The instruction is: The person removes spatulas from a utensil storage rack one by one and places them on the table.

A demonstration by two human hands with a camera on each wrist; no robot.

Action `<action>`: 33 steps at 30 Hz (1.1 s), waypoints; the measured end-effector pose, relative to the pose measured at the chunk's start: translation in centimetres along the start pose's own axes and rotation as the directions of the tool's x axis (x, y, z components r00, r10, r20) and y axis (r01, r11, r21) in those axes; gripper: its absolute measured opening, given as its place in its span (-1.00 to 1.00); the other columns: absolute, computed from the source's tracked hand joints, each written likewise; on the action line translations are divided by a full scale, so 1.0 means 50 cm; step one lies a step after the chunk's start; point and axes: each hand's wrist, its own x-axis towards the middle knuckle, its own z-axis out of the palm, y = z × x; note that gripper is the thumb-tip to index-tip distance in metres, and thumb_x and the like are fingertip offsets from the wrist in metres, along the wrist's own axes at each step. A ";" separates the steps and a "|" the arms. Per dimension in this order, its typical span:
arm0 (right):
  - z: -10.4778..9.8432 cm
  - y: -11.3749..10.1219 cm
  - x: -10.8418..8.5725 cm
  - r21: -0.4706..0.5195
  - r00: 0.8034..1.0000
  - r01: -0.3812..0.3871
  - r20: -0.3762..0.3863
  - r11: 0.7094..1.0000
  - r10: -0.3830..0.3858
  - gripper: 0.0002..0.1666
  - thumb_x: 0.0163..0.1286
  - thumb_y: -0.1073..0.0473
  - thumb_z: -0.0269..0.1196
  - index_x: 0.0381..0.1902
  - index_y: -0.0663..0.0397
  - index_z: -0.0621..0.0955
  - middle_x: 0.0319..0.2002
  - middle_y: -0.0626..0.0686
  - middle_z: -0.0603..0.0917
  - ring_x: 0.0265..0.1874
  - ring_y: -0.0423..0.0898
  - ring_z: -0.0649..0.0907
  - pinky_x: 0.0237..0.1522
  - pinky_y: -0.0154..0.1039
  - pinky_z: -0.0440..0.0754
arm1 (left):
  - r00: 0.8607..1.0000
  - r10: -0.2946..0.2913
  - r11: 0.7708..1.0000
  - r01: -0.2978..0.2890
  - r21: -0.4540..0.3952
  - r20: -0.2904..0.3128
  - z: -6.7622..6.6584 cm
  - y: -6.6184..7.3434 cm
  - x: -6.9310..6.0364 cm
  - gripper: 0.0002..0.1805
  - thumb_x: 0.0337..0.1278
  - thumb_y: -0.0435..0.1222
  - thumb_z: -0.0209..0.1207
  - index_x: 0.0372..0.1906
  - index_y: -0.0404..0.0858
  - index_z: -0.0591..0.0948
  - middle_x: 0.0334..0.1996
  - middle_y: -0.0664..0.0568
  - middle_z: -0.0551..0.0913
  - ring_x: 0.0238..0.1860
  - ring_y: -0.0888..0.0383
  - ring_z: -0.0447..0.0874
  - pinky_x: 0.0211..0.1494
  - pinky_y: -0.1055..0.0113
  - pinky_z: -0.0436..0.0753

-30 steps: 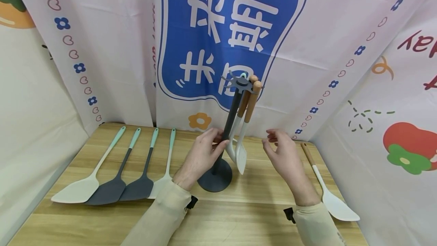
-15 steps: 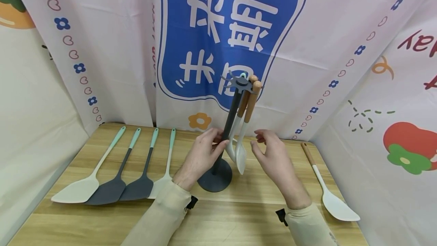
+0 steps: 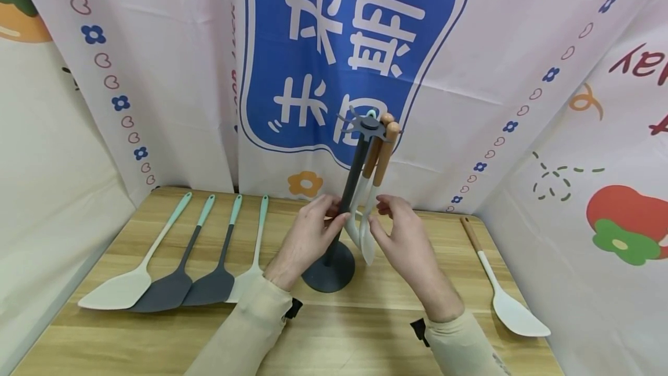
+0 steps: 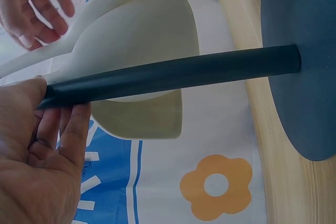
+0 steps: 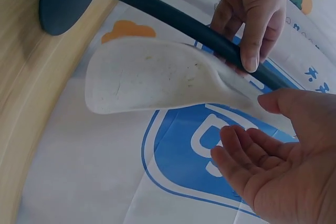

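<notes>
In the head view my left hand (image 3: 313, 231) pinches the dark post of an upright utensil stand (image 3: 356, 179), thumb on the near side. Several utensils hang from the stand's hooked top, among them a white spatula (image 3: 368, 248) with a wooden handle (image 3: 385, 158). Beside this spatula is my right hand (image 3: 404, 234), its thumb and fingers spread apart around the neck. The right wrist view shows the thumb close to the white spatula (image 5: 147, 77) and the fingers below it; whether the thumb touches cannot be told. Other hanging blades (image 4: 147, 119) are partly hidden behind the post.
Several turners with mint handles lie side by side on the left, including a white turner (image 3: 117, 290) and a grey turner (image 3: 214, 288). At the right edge lies a white spatula (image 3: 516, 312) with a wooden handle. A printed cloth (image 3: 454, 115) hangs behind the wooden table (image 3: 355, 341).
My right hand has moved left, from a spot right of the stand to beside the hanging white spatula. The left hand has stayed on the post.
</notes>
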 end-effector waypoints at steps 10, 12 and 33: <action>0.005 -0.030 0.011 0.284 0.995 -0.099 0.007 0.954 0.101 -0.33 0.76 0.26 0.38 0.66 0.28 0.43 0.52 0.29 0.60 0.52 0.25 0.70 0.63 0.16 0.78 | 1.000 0.000 1.000 0.000 0.002 0.000 -0.001 0.000 -0.001 -0.76 0.74 -0.24 0.40 0.28 -0.21 0.75 0.10 -0.05 0.83 0.12 0.02 0.93 0.30 0.03 0.99; 0.007 -0.033 0.014 0.326 0.993 -0.116 0.003 0.938 0.122 -0.35 0.77 0.28 0.35 0.66 0.28 0.42 0.51 0.29 0.59 0.52 0.25 0.69 0.62 0.18 0.78 | 1.000 0.002 1.000 -0.002 0.003 0.000 0.000 -0.002 0.000 -0.75 0.74 -0.24 0.40 0.28 -0.22 0.75 0.11 -0.06 0.83 0.12 0.02 0.93 0.29 0.03 0.99; 0.008 -0.044 0.023 0.381 0.988 -0.129 -0.033 0.916 0.152 -0.44 0.76 0.40 0.30 0.59 0.36 0.45 0.40 0.38 0.64 0.44 0.30 0.73 0.50 0.24 0.86 | 1.000 -0.006 1.000 0.006 0.001 0.000 0.002 -0.004 0.002 -0.76 0.74 -0.23 0.40 0.27 -0.20 0.75 0.10 -0.06 0.83 0.12 0.01 0.93 0.31 0.01 0.99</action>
